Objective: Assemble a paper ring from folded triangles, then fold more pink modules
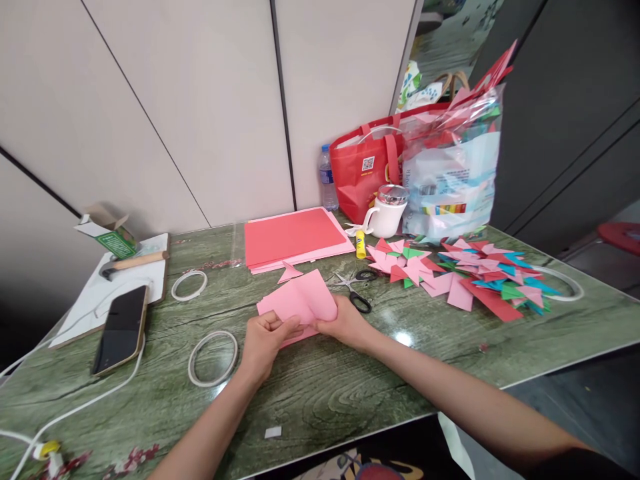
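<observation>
A pink paper sheet (305,300), partly folded, rests on the green table (350,387) in front of me. My left hand (265,341) is closed on its near left edge, fingers curled over the paper. My right hand (347,323) grips the sheet's near right corner, thumb on top. A small pink paper triangle (289,272) lies just behind the sheet. Black-handled scissors (356,293) lie right beside my right hand.
A stack of pink sheets (295,240) lies behind. Folded coloured paper pieces (465,277), a yellow glue stick (360,244), a white mug (387,213), a red bag (367,167) and a plastic bag (453,173) are right. Two tape rings (213,358) (189,285), a phone (121,328) and a hammer (133,262) are left.
</observation>
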Motion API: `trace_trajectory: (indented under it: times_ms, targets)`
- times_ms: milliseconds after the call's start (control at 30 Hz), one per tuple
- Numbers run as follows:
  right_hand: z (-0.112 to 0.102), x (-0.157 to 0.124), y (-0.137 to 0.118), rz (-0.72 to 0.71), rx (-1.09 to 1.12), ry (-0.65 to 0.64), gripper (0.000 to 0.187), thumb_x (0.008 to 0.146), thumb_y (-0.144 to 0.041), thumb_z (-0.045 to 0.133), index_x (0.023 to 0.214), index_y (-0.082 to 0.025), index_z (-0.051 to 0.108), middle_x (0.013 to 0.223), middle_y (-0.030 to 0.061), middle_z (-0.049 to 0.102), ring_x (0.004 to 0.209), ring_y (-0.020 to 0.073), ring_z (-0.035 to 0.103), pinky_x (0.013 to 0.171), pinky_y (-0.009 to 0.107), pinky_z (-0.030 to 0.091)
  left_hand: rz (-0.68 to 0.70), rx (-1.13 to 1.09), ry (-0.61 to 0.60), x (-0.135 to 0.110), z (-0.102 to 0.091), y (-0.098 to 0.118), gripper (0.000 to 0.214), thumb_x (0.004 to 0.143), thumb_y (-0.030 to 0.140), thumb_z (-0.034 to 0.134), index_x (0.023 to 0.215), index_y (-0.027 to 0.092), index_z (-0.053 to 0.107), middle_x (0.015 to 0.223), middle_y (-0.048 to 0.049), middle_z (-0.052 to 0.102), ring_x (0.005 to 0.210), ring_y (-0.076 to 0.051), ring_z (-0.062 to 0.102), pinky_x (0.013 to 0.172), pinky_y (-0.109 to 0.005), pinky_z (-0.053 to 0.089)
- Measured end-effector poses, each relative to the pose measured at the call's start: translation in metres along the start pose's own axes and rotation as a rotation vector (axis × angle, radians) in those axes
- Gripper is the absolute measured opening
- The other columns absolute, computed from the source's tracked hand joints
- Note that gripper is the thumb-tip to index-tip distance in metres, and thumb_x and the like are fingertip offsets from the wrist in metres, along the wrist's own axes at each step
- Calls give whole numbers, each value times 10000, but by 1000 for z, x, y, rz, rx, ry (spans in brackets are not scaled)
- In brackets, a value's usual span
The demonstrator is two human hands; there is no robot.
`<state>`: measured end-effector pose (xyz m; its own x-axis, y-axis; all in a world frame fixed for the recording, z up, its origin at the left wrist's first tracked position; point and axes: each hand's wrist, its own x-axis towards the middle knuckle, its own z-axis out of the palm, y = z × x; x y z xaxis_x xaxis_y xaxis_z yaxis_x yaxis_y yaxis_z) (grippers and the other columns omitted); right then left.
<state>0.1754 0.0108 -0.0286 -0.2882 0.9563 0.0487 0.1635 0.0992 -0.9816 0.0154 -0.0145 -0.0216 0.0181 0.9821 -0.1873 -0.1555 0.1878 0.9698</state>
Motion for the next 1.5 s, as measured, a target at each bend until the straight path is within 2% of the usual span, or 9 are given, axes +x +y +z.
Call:
trace_trajectory:
  times_ms: [233, 367, 500, 767, 900, 1200, 1267, 1367, 1500]
  targets:
    - [-3, 0, 3, -20, 58, -24, 319, 576, -109, 556, 893, -112, 590, 762, -3, 562, 621, 101, 434, 583, 206, 372, -11, -11, 6, 2, -1, 0, 257, 550, 274, 778, 711, 99, 682, 678, -78, 728, 638, -229, 690, 696, -351, 564]
    - [-4, -1, 4, -23, 35, -46, 320, 574, -80, 537, 888, -104, 596, 728, -11, 550, 598, 93, 421, 556, 198, 355, 2, 9, 36, 3, -2, 1, 258, 538, 277, 784, 687, 97, 675, 661, -73, 726, 620, -221, 688, 686, -337, 566]
    - [-4, -2, 1, -10, 33, -52, 346, 588, -169, 637, 927, -112, 596, 790, 2, 582, 641, 109, 461, 589, 210, 385, 18, 28, 54, 2, -2, 2, 264, 534, 272, 786, 693, 91, 678, 651, -73, 724, 619, -217, 686, 674, -322, 568]
    - [-4, -1, 0, 63, -11, -6, 249, 589, -236, 667, 784, -101, 593, 697, 2, 556, 595, 103, 435, 552, 215, 371, -34, -25, -82, -1, -2, 5, 313, 580, 257, 763, 835, 95, 679, 815, -94, 732, 721, -218, 689, 760, -337, 548]
    - [-4, -1, 0, 63, 17, -22, 238, 588, -240, 669, 769, -105, 591, 691, -3, 548, 591, 97, 429, 548, 211, 367, -45, -30, -115, 0, -4, 8, 332, 587, 268, 757, 852, 89, 669, 815, -104, 730, 730, -228, 689, 779, -357, 538]
    - [-5, 0, 2, 103, 79, -14, 257, 585, -238, 675, 795, -101, 619, 692, 14, 603, 592, 117, 484, 575, 242, 409, -10, -53, -80, 4, -6, 9, 204, 587, 291, 738, 636, 132, 619, 644, -42, 706, 653, -222, 681, 757, -387, 534]
    - [-5, 1, 5, 94, 121, -19, 288, 591, -226, 667, 844, -95, 623, 741, 29, 626, 620, 126, 509, 605, 254, 423, 2, -29, -77, 5, -8, 9, 207, 589, 282, 735, 690, 132, 635, 636, -34, 702, 639, -216, 678, 741, -381, 537]
    - [-6, 1, 6, 79, 147, -30, 338, 594, -214, 665, 903, -86, 623, 811, 48, 646, 669, 139, 539, 652, 270, 437, 34, -28, -59, 7, -9, 7, 353, 604, 286, 723, 910, 125, 651, 699, -38, 715, 663, -211, 679, 756, -376, 531]
    - [-5, 2, 4, 70, 82, -28, 334, 601, -214, 663, 907, -81, 631, 817, 47, 653, 681, 142, 548, 651, 268, 442, 89, 0, -11, 8, -11, 4, 638, 646, 292, 696, 1227, 119, 498, 605, 5, 693, 630, -187, 673, 748, -363, 532]
